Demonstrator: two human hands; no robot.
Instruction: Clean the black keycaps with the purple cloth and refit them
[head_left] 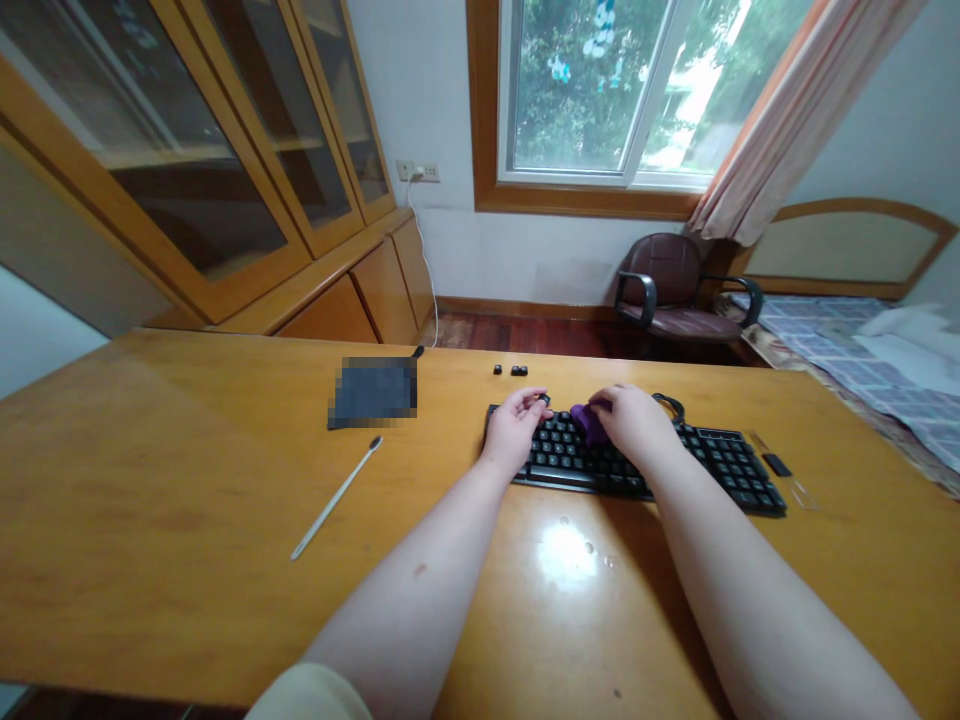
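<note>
A black keyboard lies on the wooden table in front of me. At its upper left, my left hand pinches a small black keycap between thumb and fingers. My right hand is closed on a purple cloth, which rests over the upper keys. Behind the keyboard's left end sit a single loose keycap and a close pair of keycaps. Right of the keyboard lies a keycap puller with a black middle and thin wire loops.
On the left of the table lies a long white-handled brush with a dark head. Beyond it is a dark, blurred-out flat item. The keyboard's cable is bunched behind it. Past the table stands an armchair.
</note>
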